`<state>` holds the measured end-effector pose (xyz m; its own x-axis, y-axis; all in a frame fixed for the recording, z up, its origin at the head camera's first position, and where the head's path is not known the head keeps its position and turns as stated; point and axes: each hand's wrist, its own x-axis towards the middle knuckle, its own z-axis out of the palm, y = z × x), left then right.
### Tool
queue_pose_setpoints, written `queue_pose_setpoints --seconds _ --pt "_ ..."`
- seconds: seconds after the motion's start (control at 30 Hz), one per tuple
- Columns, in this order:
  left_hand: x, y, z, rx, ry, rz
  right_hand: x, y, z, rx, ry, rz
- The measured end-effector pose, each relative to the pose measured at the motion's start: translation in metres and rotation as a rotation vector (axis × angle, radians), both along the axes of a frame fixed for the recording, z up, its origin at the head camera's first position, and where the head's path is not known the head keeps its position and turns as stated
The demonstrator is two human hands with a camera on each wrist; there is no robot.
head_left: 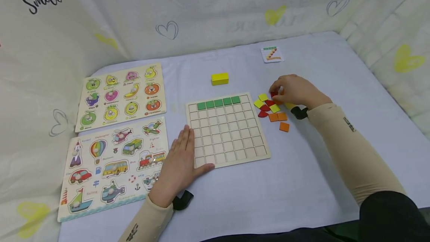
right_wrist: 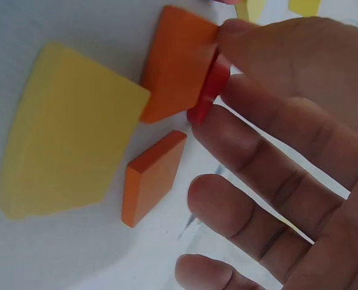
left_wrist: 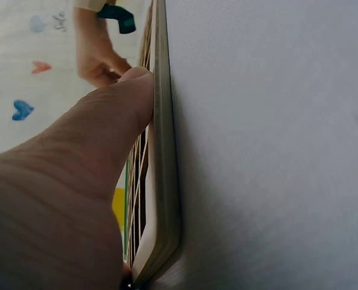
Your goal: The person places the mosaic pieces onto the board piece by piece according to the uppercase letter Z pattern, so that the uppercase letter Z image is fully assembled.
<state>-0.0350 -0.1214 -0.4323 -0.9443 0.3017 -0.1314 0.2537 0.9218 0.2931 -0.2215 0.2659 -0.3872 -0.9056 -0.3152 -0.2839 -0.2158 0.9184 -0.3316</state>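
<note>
A wooden grid board (head_left: 231,133) lies on the table, with a row of several green square tiles (head_left: 218,102) along its far edge. My left hand (head_left: 178,163) rests along the board's left side with its fingers straight; its thumb (left_wrist: 127,99) lies on the near edge. To the right of the board, my right hand (head_left: 297,90) is over a loose pile of tiles, pinching a red tile (right_wrist: 212,87) between thumb and fingertips. An orange tile (right_wrist: 180,63) lies against the red one, with a yellow tile (right_wrist: 70,136) and another orange tile (right_wrist: 154,178) beside them.
Left of the board lie a fruit puzzle (head_left: 121,96) and a vehicle puzzle (head_left: 114,171). Behind the board is a yellow block (head_left: 220,78). A small pattern card (head_left: 272,54) lies at the far right. One orange tile (head_left: 284,127) sits nearest the front.
</note>
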Motion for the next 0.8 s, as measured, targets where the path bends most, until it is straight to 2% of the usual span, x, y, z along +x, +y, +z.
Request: queue_pose_setpoints --seconds 0.2,0.43,0.8 --pt "0.000 0.000 0.000 0.006 -0.006 0.002 0.001 -0.004 0.006 0.062 -0.002 0.001" --pt "0.000 0.000 0.000 0.001 -0.004 -0.002 0.002 -0.013 0.007 0.131 0.048 0.040" --pt "0.001 0.000 0.000 -0.005 0.002 -0.006 0.005 -0.019 0.007 0.120 0.061 0.034"
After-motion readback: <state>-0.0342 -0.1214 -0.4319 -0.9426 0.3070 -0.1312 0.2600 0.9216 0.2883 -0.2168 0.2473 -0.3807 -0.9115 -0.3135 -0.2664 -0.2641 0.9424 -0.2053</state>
